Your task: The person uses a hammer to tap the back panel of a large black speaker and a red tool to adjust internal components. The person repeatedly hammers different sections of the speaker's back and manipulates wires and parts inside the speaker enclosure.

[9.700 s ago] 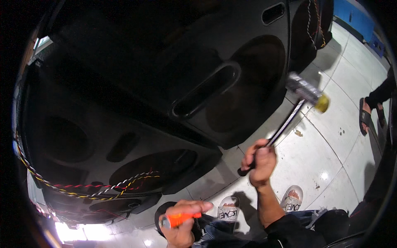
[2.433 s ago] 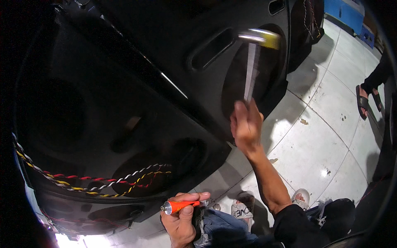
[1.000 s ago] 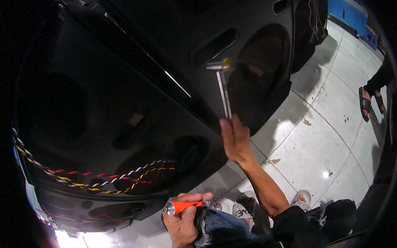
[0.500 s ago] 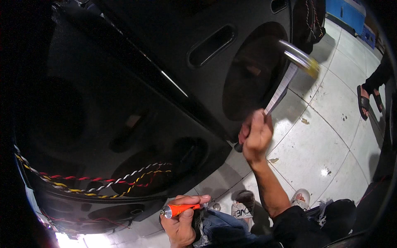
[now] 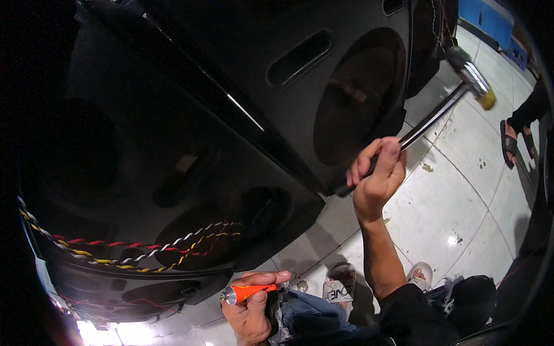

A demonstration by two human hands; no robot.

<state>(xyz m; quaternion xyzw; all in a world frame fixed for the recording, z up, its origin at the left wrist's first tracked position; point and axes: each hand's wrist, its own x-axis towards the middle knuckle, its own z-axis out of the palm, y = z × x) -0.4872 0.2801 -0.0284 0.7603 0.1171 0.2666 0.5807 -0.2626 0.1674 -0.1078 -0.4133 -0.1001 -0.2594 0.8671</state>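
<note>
My right hand (image 5: 378, 183) is wrapped around the dark grip of a mallet (image 5: 433, 118). Its metal head carries a yellow tip on one end and a dark one on the other, raised over the tiles to the right of the cabinets. In my left hand (image 5: 251, 320), held low near my knee, lies a small orange tube (image 5: 249, 293) with a silvery end and a nozzle. A black speaker cabinet (image 5: 352, 46) with an oval opening and a slot stands just left of the mallet. Beside it is another large black cabinet (image 5: 138, 173).
Twisted red, white and yellow wires (image 5: 144, 249) run from the lower left cabinet. Another person's sandalled foot (image 5: 509, 144) is on the tiled floor (image 5: 456, 179) at right. A blue container (image 5: 487, 23) sits at the far upper right. My feet (image 5: 339, 288) are below.
My right hand has swung the mallet to the right, away from the black cabinet, its head now over the floor. My left hand with the orange tube has hardly moved.
</note>
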